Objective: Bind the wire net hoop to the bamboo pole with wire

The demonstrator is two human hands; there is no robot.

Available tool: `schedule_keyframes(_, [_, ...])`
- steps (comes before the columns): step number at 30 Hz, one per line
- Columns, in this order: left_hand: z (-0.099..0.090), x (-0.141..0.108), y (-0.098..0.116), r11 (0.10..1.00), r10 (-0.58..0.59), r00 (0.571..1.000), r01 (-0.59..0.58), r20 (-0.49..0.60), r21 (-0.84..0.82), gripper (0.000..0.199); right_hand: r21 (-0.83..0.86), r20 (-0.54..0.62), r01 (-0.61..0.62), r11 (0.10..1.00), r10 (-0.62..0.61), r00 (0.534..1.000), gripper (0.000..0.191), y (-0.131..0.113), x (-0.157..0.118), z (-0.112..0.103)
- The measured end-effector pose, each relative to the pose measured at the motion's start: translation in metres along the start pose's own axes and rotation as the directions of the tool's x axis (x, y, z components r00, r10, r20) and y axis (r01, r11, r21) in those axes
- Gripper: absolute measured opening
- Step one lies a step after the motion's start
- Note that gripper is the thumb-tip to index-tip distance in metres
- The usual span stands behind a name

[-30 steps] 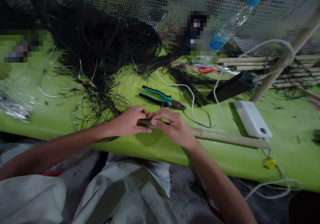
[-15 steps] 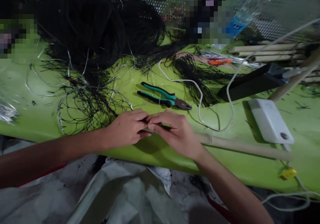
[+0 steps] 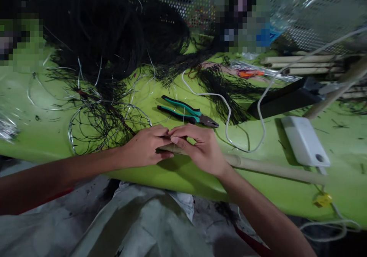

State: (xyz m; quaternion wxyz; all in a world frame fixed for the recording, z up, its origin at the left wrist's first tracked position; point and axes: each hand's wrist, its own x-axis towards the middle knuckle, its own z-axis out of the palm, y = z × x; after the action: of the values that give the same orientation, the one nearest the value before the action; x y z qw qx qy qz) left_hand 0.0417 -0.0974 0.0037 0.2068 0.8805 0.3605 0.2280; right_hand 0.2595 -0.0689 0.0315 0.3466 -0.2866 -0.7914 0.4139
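Tan pole (image 3: 275,168), its end held in the left hand (image 3: 145,146), runs beneath the pinched right hand (image 3: 205,150).

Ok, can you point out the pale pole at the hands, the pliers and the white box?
Pale pole (image 3: 272,168): head view, on the length right of the right hand (image 3: 183,138).
Pliers (image 3: 197,115): head view, beside the joint.
White box (image 3: 304,140): head view, middle of its top face.

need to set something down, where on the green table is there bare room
Mostly bare: between the clear plastic at far left and the wire-edged netting loop; smaller, between white cord and white box. Crowded: behind the pliers, with black netting, and around left hand and right hand.
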Motion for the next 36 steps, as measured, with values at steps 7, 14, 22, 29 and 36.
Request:
schedule_keyframes(7, [0.002,0.003,0.001,1.000,0.001,1.000,-0.001,-0.006,-0.009,0.030,-0.055,-0.066,0.018,0.998,-0.021,0.998,0.009,0.002,-0.002,0.006])
schedule_keyframes(14, [0.001,0.004,0.002,1.000,-0.016,0.999,0.016,0.029,-0.017,0.030,-0.218,-0.022,0.031,0.975,-0.037,0.999,0.021,-0.004,-0.010,-0.014])
schedule_keyframes(22, [0.000,0.004,0.001,0.997,-0.073,0.996,0.073,0.044,0.004,0.038,-0.592,0.097,-0.077,0.802,0.166,0.981,0.051,0.031,0.041,-0.059])
schedule_keyframes(29, [-0.004,0.008,0.004,0.994,-0.105,0.992,0.105,0.075,0.001,0.034,-0.798,0.195,-0.010,0.603,0.273,0.942,0.052,0.028,0.088,-0.060])
schedule_keyframes(36, [-0.002,0.008,0.003,0.991,-0.127,0.987,0.130,0.102,-0.018,0.035,-0.796,0.228,0.204,0.570,-0.031,0.973,0.060,-0.086,0.175,-0.031])
